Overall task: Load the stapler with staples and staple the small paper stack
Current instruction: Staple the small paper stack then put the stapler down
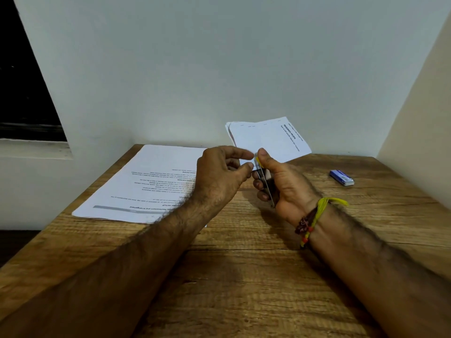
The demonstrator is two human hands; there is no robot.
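Note:
My right hand (pixel 280 184) grips a small stapler (pixel 264 181) with a yellow tip and a metal body, held above the wooden table (pixel 244 276). A small paper stack (pixel 268 140) stands up out of the stapler's front end, its printed side facing me and its top edge showing staple marks. My left hand (pixel 219 176) hovers just left of the stapler, with thumb and forefinger pinched close at the yellow tip and the paper's lower corner. I cannot tell whether those fingers touch the paper.
A larger printed stack of sheets (pixel 146 184) lies flat on the table at the left, partly under my left forearm. A small blue staple box (pixel 341 178) rests at the right. Walls close in behind and to the right of the table.

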